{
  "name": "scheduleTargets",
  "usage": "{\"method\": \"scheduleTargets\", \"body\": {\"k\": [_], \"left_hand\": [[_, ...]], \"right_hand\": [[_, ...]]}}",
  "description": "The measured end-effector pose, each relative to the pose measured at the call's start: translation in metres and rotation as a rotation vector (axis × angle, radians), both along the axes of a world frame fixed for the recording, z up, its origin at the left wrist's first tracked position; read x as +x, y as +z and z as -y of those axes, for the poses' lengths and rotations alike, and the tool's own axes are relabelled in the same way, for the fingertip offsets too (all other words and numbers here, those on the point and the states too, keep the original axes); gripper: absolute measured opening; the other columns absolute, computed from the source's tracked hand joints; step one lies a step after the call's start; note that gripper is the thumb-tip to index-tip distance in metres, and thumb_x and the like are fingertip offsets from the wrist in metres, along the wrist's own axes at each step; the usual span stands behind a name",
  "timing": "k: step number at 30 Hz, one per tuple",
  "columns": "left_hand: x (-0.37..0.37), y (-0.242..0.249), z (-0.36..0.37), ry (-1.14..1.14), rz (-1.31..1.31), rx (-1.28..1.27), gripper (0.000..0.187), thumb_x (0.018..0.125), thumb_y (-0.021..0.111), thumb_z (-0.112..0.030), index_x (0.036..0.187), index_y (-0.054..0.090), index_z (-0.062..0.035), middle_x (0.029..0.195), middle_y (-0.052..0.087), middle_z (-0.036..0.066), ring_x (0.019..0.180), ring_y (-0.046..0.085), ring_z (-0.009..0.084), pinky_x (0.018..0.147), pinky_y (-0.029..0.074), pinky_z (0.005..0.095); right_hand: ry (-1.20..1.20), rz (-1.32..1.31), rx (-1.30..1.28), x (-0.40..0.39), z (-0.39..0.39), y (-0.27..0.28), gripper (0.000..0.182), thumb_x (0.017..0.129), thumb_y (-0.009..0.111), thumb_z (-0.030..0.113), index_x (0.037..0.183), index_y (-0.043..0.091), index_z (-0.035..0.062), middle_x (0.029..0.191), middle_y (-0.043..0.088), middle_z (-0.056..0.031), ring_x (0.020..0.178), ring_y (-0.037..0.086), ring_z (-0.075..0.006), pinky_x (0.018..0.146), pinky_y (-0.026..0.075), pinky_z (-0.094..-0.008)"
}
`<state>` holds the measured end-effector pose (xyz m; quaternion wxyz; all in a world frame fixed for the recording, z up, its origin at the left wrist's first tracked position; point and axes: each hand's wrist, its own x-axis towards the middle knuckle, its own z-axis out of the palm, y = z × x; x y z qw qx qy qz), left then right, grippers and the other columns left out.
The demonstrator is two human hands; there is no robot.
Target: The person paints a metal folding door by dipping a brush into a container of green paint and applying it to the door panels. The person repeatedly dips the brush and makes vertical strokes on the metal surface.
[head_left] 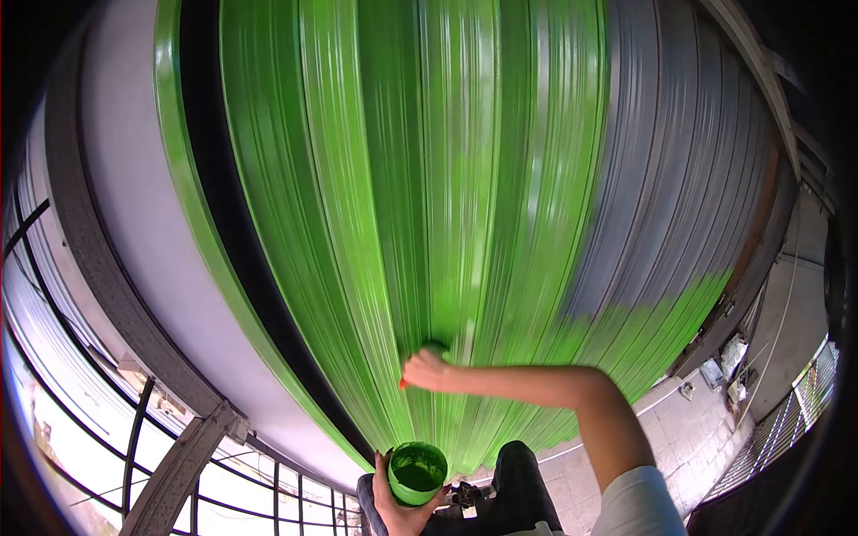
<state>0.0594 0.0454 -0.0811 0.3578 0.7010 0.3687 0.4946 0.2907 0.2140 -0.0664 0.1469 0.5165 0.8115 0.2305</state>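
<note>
1. Just below and left of the right hand [427, 371], the left hand [404, 511] is wrapped around a round, bright green, open-topped tub [416, 483], with the thumb and fingers on opposite sides.
2. Inside that tub, glossy dark green paint [418, 468] shows, and green coats the inner wall; its depth cannot be told. The mouth faces up toward the head camera.
3. Within the right hand's closed fist is a brush [435, 346], blurred, its dark head at the far side of the knuckles and a small orange handle end at the near left.
4. Across the fist, the brush's long axis runs slantwise, from the orange end up and right to the head, which points away from the body at the ribbed panel. Whether the bristles touch is unclear.
5. Beyond both hands spreads the glossy green ribbed panel [393, 179], its ribs running away from the body; farther up and right of the right hand is a dull grey stretch [666, 179].
6. Between the two hands there is a gap; they do not touch.
</note>
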Motion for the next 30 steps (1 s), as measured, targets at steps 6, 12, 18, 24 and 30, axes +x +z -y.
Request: {"method": "scheduleTargets", "body": {"k": [6,12,18,24,30], "left_hand": [[0.001,0.005,0.008,0.002,0.013,-0.026,0.110,0.049,0.087,-0.015,0.136,0.023,0.0079,0.122,0.048,0.021,0.109,0.051,0.0270,0.095,0.041,0.0356],[0.003,0.012,0.015,0.011,-0.031,-0.020,0.109,0.048,0.087,-0.018,0.135,0.025,0.0075,0.120,0.049,0.021,0.109,0.052,0.0278,0.094,0.040,0.0362],[0.004,0.013,0.017,0.022,-0.043,0.000,0.109,0.047,0.087,-0.019,0.135,0.026,0.0074,0.117,0.050,0.021,0.108,0.052,0.0284,0.094,0.040,0.0367],[0.003,0.004,0.006,0.001,0.002,0.022,0.110,0.048,0.087,-0.018,0.135,0.024,0.0090,0.117,0.050,0.021,0.105,0.054,0.0273,0.091,0.043,0.0362],[0.007,0.006,0.007,-0.006,0.022,-0.022,0.110,0.049,0.087,-0.017,0.135,0.023,0.0089,0.118,0.050,0.021,0.106,0.054,0.0258,0.092,0.043,0.0355]], "right_hand": [[0.054,0.091,0.112,0.004,0.003,0.126,0.010,0.068,0.064,0.006,0.059,0.060,0.0039,0.059,0.057,-0.0081,0.045,0.050,-0.0143,0.036,0.040,-0.0268],[-0.003,0.201,0.297,-0.019,0.016,0.228,0.009,0.066,0.065,0.009,0.059,0.060,0.0065,0.058,0.058,-0.0033,0.052,0.057,-0.0143,0.041,0.044,-0.0281],[0.080,-0.027,0.657,-0.004,0.039,0.230,0.014,0.081,0.059,0.014,0.078,0.060,-0.0002,0.065,0.062,-0.0128,0.046,0.057,-0.0153,0.035,0.044,-0.0256],[0.330,-0.635,1.152,0.048,0.044,0.153,0.031,0.082,0.061,0.012,0.109,0.054,0.0007,0.063,0.059,-0.0051,0.043,0.049,-0.0071,0.033,0.040,-0.0201],[0.215,-0.632,0.972,0.049,0.022,0.024,0.045,0.080,0.063,0.012,0.121,0.046,0.0031,0.056,0.053,0.0013,0.041,0.045,-0.0056,0.034,0.039,-0.0168]]}}
